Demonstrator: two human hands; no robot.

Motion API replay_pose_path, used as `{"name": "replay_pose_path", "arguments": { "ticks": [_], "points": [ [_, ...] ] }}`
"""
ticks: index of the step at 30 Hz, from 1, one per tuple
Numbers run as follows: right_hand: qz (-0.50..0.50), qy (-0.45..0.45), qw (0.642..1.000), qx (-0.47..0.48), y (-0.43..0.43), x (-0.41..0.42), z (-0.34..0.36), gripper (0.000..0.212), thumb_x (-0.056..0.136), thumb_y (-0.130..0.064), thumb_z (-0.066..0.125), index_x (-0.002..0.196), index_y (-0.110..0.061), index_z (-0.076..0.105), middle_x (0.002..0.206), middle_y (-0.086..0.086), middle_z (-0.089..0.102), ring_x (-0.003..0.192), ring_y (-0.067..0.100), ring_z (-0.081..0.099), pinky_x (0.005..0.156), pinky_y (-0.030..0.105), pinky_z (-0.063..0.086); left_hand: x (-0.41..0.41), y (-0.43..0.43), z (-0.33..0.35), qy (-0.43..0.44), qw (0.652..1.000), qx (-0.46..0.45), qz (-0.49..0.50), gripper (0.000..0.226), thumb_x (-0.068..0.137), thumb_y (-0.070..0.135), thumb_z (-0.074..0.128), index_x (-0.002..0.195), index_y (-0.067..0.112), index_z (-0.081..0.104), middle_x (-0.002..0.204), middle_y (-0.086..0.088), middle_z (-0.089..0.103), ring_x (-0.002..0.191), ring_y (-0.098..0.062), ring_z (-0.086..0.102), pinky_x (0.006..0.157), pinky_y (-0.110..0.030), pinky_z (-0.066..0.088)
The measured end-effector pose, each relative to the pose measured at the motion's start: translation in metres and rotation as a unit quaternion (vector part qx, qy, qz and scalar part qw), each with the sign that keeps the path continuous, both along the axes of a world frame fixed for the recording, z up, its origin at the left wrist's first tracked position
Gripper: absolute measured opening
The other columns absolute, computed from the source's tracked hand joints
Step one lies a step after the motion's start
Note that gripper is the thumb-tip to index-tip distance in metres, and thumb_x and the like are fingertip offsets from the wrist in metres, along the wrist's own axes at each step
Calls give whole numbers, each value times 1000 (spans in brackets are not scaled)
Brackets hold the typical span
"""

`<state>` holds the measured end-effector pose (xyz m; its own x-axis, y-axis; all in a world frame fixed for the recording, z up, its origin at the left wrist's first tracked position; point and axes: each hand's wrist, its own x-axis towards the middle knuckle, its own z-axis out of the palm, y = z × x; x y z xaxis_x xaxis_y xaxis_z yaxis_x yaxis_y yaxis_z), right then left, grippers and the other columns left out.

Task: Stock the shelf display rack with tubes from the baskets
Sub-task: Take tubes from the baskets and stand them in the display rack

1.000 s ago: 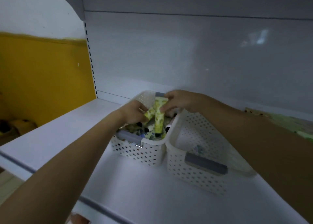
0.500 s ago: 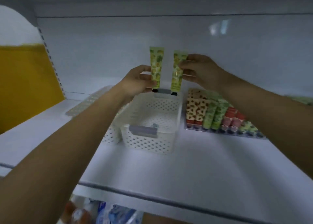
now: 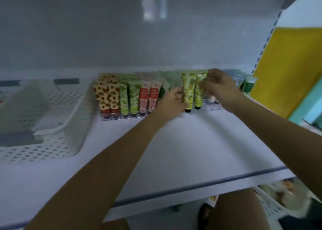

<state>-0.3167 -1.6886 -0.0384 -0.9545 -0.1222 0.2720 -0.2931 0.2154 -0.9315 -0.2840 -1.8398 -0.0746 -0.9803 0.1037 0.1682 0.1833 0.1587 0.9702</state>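
Observation:
Two yellow-green patterned tubes stand cap-down over the clear display rack (image 3: 122, 117) at the back of the white shelf. My left hand (image 3: 171, 99) grips the left tube (image 3: 188, 90) by its lower half. My right hand (image 3: 218, 87) pinches the right tube (image 3: 198, 94) near its top edge. Both black caps hang just above the rack's front. Spotted, green and red tubes (image 3: 132, 97) fill the rack's left slots. The white perforated basket (image 3: 45, 125) sits at the far left, blurred.
More tubes (image 3: 247, 85) stand at the rack's right end beside a yellow panel (image 3: 287, 69). The shelf's front edge (image 3: 200, 188) runs across the lower frame. Another basket with goods (image 3: 285, 196) shows on the level below, at right.
Both hands carried the two tubes from above the baskets rightward to the display rack and lowered them. The view swung right, so the baskets now lie at the left.

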Motion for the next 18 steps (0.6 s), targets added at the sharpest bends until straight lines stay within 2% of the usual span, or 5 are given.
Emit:
{"name": "replay_pose_path", "arguments": {
  "ticks": [2, 5, 11, 14, 18],
  "points": [
    [-11, 7, 1000, -19, 10, -5, -14, 28, 86, 7, 54, 78, -20, 48, 74, 1, 54, 52, -4, 53, 49, 11, 43, -9, 18, -14, 18, 1000, 10, -6, 30, 84, -16, 50, 109, 2, 47, 79, 4, 56, 56, 8, 58, 58, -9, 47],
    [-31, 16, 999, -37, 14, -13, -38, 20, 86, 8, 53, 94, -11, 52, 81, 0, 58, 73, 8, 57, 69, 19, 48, -22, 35, -31, 36, 999, 23, 5, 32, 83, -20, 46, 102, 5, 45, 84, 4, 56, 60, 12, 58, 57, -8, 47],
    [-54, 28, 997, -41, 16, -22, -67, 17, 89, 0, 55, 92, -16, 50, 77, -5, 52, 75, 7, 53, 76, 25, 47, -36, 44, -64, 56, 997, -4, 54, 34, 85, -13, 50, 113, 5, 51, 92, 4, 56, 81, -1, 56, 66, -5, 46],
    [-48, 23, 998, -41, 16, -23, -78, 16, 89, 0, 55, 88, -16, 51, 74, 4, 52, 73, 7, 53, 75, 24, 44, -44, 36, -67, 49, 997, 5, 58, 35, 84, -13, 51, 113, 6, 51, 91, 6, 56, 81, -2, 53, 65, -5, 46],
    [-76, 38, 995, -49, 14, -22, -95, 13, 88, 1, 57, 93, -11, 54, 75, -7, 57, 65, -9, 54, 67, 11, 43, -48, 31, -71, 52, 997, -8, 55, 32, 83, -11, 54, 108, 10, 52, 94, 3, 57, 85, -6, 54, 68, -5, 46]
  ]
}}
